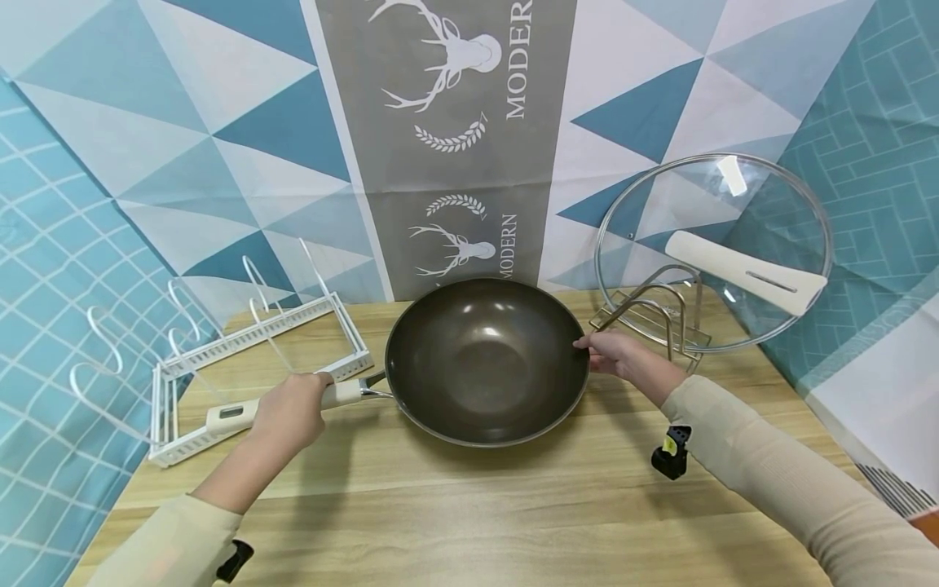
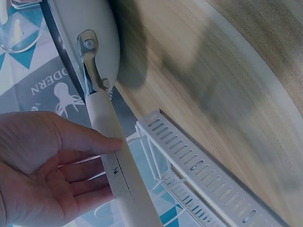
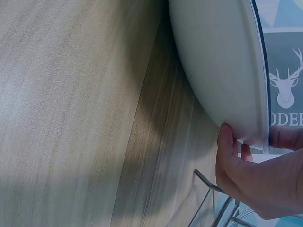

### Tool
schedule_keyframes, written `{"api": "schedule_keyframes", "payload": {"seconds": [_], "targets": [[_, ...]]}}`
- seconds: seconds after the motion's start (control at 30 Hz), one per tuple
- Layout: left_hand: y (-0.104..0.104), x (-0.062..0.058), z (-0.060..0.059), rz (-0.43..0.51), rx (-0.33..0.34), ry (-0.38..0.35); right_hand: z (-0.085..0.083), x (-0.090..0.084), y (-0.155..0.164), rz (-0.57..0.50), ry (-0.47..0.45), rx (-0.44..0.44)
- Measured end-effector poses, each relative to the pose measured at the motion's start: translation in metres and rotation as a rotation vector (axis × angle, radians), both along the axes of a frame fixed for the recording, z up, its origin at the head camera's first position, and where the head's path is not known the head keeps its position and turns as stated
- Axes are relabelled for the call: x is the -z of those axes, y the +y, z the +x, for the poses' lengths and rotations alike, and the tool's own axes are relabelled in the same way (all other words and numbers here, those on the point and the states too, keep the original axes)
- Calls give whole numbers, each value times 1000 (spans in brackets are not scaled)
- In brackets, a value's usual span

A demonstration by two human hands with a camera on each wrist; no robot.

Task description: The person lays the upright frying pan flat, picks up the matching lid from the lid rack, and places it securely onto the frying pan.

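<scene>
A wok (image 1: 487, 367) with a dark inside and a pale outer wall is at the middle of the head view, its cream handle (image 1: 343, 394) pointing left. My left hand (image 1: 289, 412) grips that handle, thumb on one side and fingers on the other in the left wrist view. At the opposite rim, my right hand (image 1: 623, 359) pinches the wok's edge; the right wrist view shows fingers (image 3: 226, 142) under the pale outer wall (image 3: 222, 66). Shadows lie on the tabletop below the wok. Whether its base touches the table is hidden.
A white wire rack (image 1: 253, 334) stands at the left behind my left hand. To the right, a glass lid (image 1: 778, 212) with a cream handle leans upright in a gold-coloured wire stand (image 1: 678, 310). Patterned panels (image 1: 469, 163) rise behind the wooden table (image 1: 469, 514).
</scene>
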State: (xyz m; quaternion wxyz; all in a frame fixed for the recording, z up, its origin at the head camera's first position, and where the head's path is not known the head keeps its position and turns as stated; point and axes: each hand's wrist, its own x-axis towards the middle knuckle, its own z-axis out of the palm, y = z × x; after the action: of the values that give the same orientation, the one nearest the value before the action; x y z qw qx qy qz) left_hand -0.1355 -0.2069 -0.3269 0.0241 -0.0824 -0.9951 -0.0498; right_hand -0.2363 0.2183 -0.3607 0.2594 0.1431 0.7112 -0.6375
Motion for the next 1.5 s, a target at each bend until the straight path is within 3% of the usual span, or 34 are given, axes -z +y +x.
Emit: {"api": "schedule_keyframes", "payload": {"seconds": [0.57, 1.2, 1.5], "targets": [[0, 2, -2, -10, -11, 7, 1, 3, 2, -35, -21, 8], [-2, 6, -9, 20, -17, 48, -5, 4, -1, -1, -17, 32], [-4, 10, -13, 18, -5, 77, 0, 7, 5, -136, -84, 12]]}}
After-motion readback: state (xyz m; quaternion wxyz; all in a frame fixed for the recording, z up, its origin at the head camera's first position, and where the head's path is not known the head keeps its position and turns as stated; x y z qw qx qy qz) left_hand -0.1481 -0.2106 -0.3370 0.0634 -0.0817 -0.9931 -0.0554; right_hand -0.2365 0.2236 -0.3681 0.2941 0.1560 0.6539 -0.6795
